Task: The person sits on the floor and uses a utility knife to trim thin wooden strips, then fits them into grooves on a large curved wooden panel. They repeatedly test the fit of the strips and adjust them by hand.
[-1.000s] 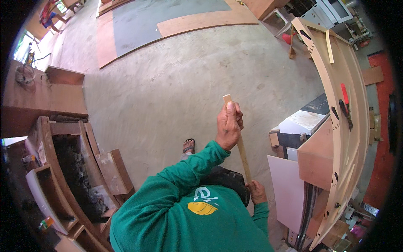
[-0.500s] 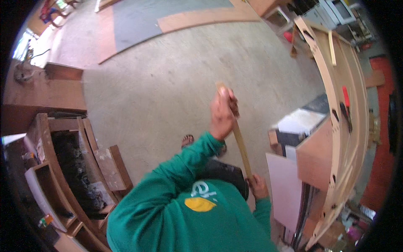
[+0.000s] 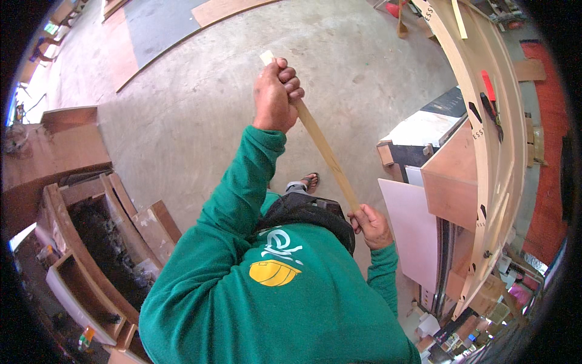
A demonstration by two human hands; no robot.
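Observation:
A narrow, pale wooden strip (image 3: 327, 156) slants in front of my body, from far left to near right. My left hand (image 3: 276, 97) is wrapped round its far end, with a short tip poking out past the fist. Lower down, my right hand (image 3: 371, 226) grips the near end between thumb and fingers. The strip is held off the floor, clear of other things.
To my right, a long plywood panel with a wooden frame (image 3: 480, 130) leans over cabinet parts (image 3: 448, 173); red-handled pliers (image 3: 490, 91) rest on it. Wooden frames (image 3: 91, 297) stand on my left. Sheets (image 3: 163, 30) lie on the concrete floor (image 3: 200, 121) ahead.
My left hand has moved farther out and to the left, and my right hand has shifted forward. The strip between them has swung to a stronger slant. Both hands keep their hold.

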